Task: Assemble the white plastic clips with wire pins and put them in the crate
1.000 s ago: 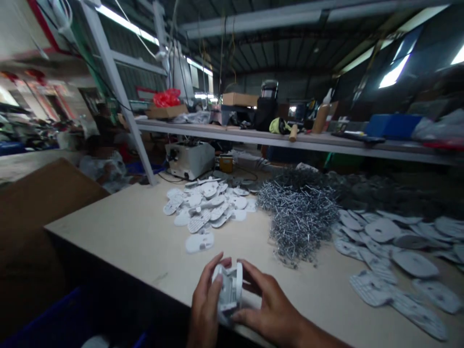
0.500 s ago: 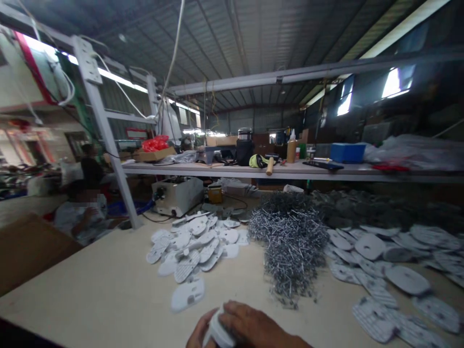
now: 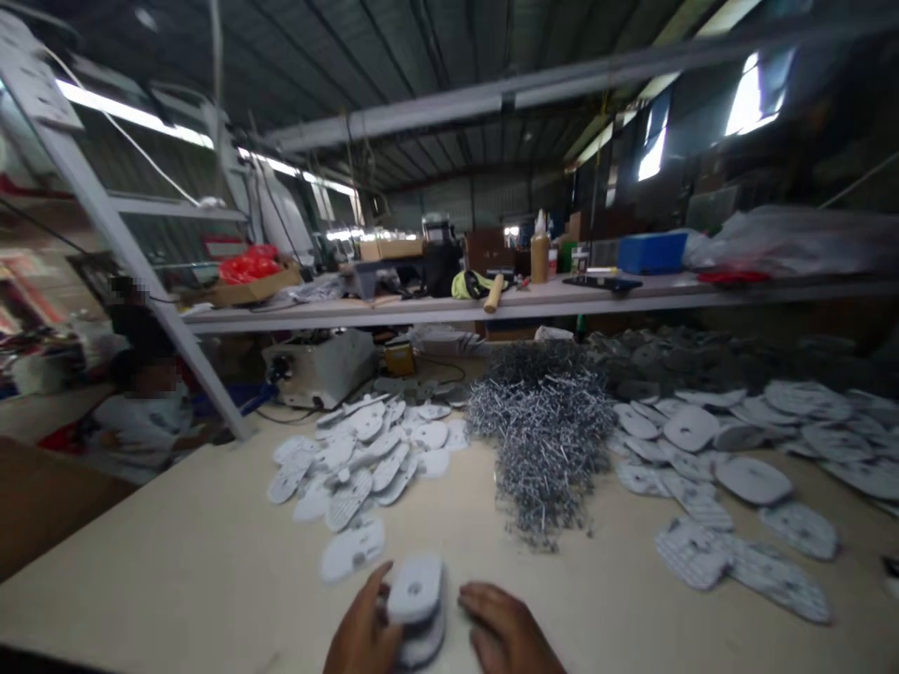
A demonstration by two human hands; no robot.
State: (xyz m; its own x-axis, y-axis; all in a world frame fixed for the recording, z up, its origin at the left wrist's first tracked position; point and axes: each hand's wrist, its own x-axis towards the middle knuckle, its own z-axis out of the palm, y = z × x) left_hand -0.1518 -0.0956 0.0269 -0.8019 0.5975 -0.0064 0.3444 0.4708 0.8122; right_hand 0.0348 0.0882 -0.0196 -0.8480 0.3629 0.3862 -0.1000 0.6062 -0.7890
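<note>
My left hand (image 3: 365, 625) is closed around the left side of two white rounded plates (image 3: 416, 590), one above the other. The upper plate has a small round hole and its flat face is up. To the right of the plates, with a gap between, my right hand (image 3: 502, 625) is open, its fingers stretched toward them and nothing visible in it. A single white plate (image 3: 353, 549) lies just beyond my left hand. Behind it is a heap of similar white plates (image 3: 372, 449). A pile of loose metal screws or nails (image 3: 544, 440) lies ahead of my right hand.
More white plates (image 3: 755, 479) are heaped on the right of the table (image 3: 189, 571). A shelf (image 3: 393, 316) crosses above the back, carrying a blue box (image 3: 652, 253) and a bottle (image 3: 539, 251). A metal machine (image 3: 330, 365) stands beneath it. A person (image 3: 144, 412) sits beyond the left post.
My right hand has come away from the plates and opened, moving right. The plates now lie flatter in my left hand, with the holed face showing. My view has shifted.
</note>
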